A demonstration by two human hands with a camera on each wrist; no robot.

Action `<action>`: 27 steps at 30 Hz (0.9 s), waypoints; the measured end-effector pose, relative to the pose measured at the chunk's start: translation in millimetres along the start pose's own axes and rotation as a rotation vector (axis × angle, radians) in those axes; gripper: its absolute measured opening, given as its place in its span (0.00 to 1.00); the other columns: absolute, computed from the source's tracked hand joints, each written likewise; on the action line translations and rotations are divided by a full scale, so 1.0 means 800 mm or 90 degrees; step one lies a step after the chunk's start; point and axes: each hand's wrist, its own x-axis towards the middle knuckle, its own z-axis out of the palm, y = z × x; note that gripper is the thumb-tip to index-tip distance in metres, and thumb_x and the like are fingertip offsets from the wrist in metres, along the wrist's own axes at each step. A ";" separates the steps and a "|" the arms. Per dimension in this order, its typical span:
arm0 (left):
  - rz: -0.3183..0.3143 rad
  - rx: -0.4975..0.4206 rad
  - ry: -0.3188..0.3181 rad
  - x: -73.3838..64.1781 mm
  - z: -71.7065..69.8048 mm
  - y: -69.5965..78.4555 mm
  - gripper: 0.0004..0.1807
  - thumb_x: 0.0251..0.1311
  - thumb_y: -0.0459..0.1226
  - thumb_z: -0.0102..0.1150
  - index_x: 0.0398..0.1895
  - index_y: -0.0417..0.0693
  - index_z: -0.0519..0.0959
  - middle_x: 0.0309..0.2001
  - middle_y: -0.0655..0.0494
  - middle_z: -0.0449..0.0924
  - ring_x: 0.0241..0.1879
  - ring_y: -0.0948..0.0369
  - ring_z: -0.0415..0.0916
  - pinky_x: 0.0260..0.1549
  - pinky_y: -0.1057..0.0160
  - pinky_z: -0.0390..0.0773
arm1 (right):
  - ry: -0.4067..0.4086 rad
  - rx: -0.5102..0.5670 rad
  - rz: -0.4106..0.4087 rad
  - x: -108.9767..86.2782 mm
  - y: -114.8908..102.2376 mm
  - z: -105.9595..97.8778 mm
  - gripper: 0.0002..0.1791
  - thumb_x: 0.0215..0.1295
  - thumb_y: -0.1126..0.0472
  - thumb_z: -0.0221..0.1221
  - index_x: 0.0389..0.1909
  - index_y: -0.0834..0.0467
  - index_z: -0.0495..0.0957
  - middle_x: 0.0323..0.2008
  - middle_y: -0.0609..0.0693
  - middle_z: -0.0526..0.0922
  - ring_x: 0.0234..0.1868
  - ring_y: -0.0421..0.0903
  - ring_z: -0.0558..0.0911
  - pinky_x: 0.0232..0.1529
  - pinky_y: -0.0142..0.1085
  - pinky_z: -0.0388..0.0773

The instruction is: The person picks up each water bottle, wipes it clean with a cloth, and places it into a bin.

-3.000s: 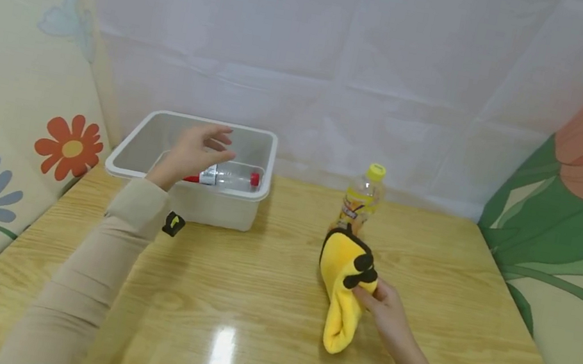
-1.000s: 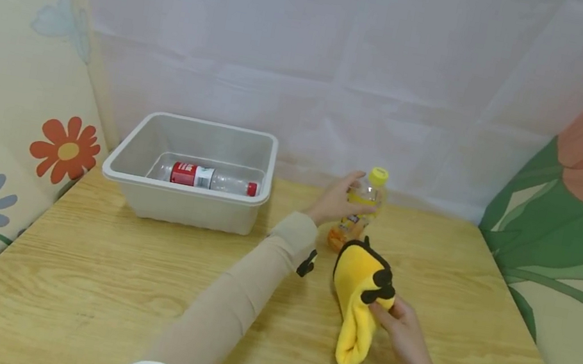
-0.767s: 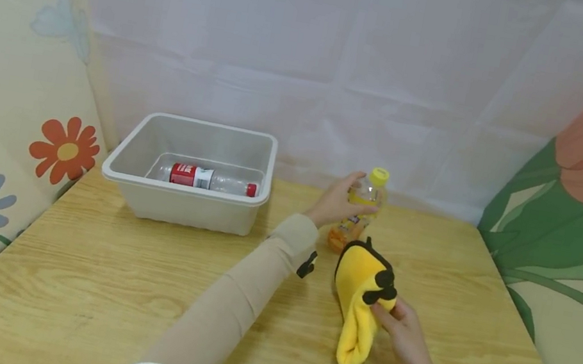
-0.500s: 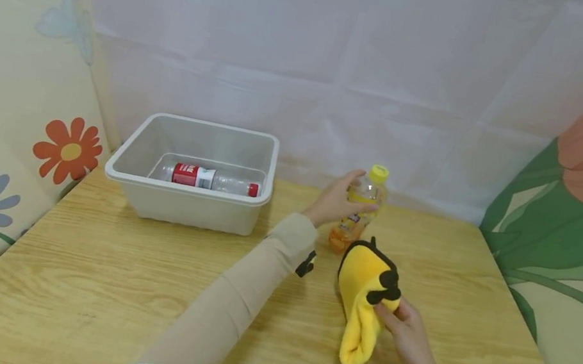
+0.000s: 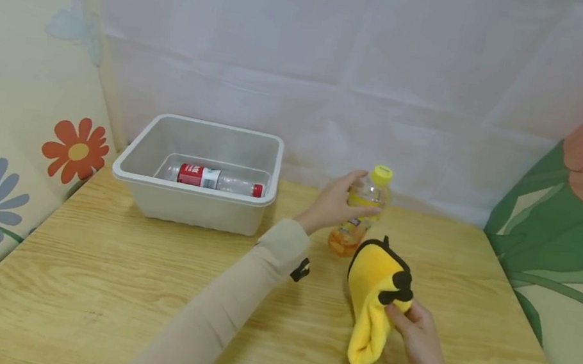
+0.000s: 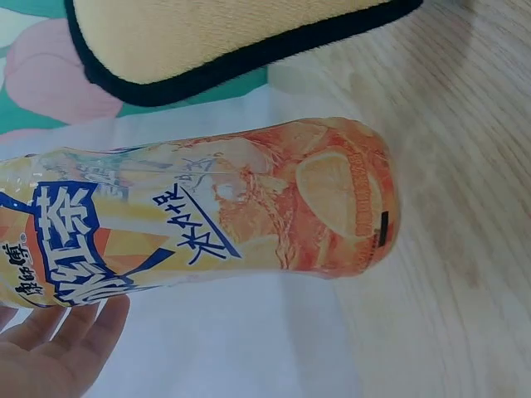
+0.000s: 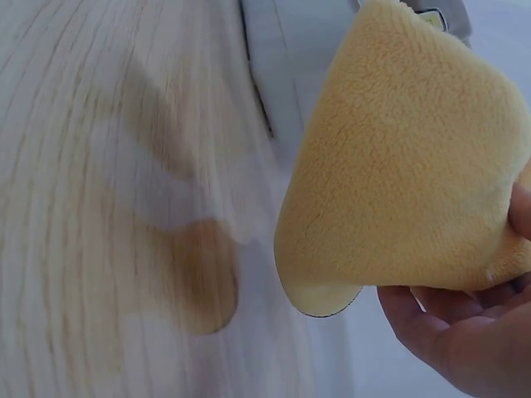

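My left hand (image 5: 333,204) reaches across and grips a clear plastic drink bottle (image 5: 352,225) with a yellow cap, around its upper part. In the left wrist view the bottle's label (image 6: 207,207) shows orange slices and blue lettering, and some fingers (image 6: 62,344) show at its side. The bottle leans slightly; whether its base touches the table I cannot tell. My right hand (image 5: 418,341) pinches a yellow cloth (image 5: 371,300) with black edging, close in front of the bottle. In the right wrist view the plush cloth (image 7: 406,157) hangs folded over the table.
A light grey plastic bin (image 5: 205,209) stands at the back left of the wooden table (image 5: 131,297). Inside it lies a clear bottle with a red label (image 5: 190,174) and red cap. A white sheet (image 5: 292,45) hangs behind the table.
My left hand has moved right, from above the bin to the yellow-capped bottle, and now grips it. My right hand and the cloth have shifted slightly right and nearer. In the last second little has moved.
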 end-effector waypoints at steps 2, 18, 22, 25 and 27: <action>0.003 -0.002 0.004 -0.005 -0.004 0.004 0.45 0.49 0.52 0.64 0.68 0.51 0.54 0.60 0.50 0.66 0.56 0.57 0.66 0.52 0.61 0.72 | 0.000 0.009 -0.009 0.000 0.001 -0.001 0.14 0.66 0.67 0.50 0.39 0.45 0.77 0.37 0.37 0.79 0.39 0.35 0.75 0.38 0.26 0.73; 0.038 -0.034 -0.008 -0.047 -0.040 0.021 0.43 0.50 0.49 0.65 0.68 0.53 0.56 0.53 0.53 0.70 0.48 0.60 0.70 0.39 0.67 0.78 | 0.007 0.025 -0.019 0.000 0.005 -0.008 0.15 0.66 0.67 0.49 0.40 0.42 0.77 0.38 0.35 0.79 0.40 0.33 0.75 0.38 0.24 0.72; 0.047 -0.039 -0.017 -0.059 -0.046 0.025 0.42 0.51 0.47 0.65 0.68 0.51 0.56 0.53 0.53 0.70 0.47 0.61 0.70 0.38 0.69 0.78 | 0.008 0.018 -0.013 -0.001 0.004 -0.012 0.15 0.66 0.66 0.49 0.40 0.43 0.77 0.39 0.34 0.79 0.41 0.33 0.74 0.38 0.24 0.72; 0.058 -0.040 -0.022 -0.067 -0.048 0.025 0.41 0.51 0.45 0.65 0.67 0.50 0.56 0.54 0.54 0.70 0.46 0.61 0.71 0.37 0.69 0.78 | 0.008 0.022 -0.014 -0.001 0.003 -0.013 0.15 0.66 0.67 0.49 0.41 0.42 0.77 0.39 0.34 0.78 0.41 0.32 0.74 0.39 0.24 0.72; 0.068 -0.032 -0.023 -0.072 -0.050 0.024 0.40 0.51 0.45 0.65 0.67 0.49 0.57 0.54 0.53 0.69 0.46 0.60 0.71 0.38 0.69 0.78 | 0.009 0.028 -0.019 0.000 0.002 -0.014 0.16 0.66 0.67 0.49 0.40 0.41 0.77 0.39 0.34 0.78 0.41 0.32 0.74 0.39 0.23 0.72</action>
